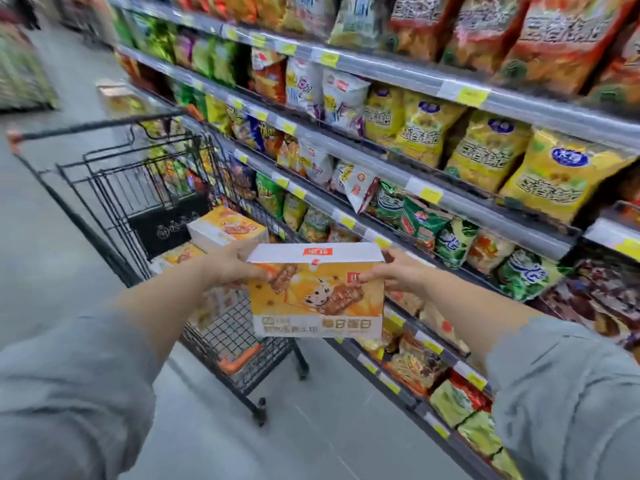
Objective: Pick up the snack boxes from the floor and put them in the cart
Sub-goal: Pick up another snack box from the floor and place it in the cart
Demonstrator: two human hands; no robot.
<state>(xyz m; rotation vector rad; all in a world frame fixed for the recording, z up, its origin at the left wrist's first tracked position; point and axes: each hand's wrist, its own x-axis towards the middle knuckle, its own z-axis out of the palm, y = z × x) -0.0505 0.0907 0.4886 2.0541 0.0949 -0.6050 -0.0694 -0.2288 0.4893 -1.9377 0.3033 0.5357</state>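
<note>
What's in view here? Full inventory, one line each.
held snack box: 1, orange and white, between both hands, at the cart's near end
snack boxes in cart: at least 2, orange and white, inside the basket
cart: 1, black wire, in the aisle left of the shelves
shelves: several tiers, grey, right side
snack bags: many, yellow, green, red, white, on shelves
price tags: many, yellow, on shelf edges
floor: grey
sleeves: 2, grey
left hand: grips the held box's left side
right hand: grips its right side

Supermarket snack aisle is indicated: tiered shelves [398, 72] are stocked with bagged snacks [485, 150], yellow price tags [471, 95] are clipped along edges, wire shopping cart [225, 327] is parked alongside.
</note>
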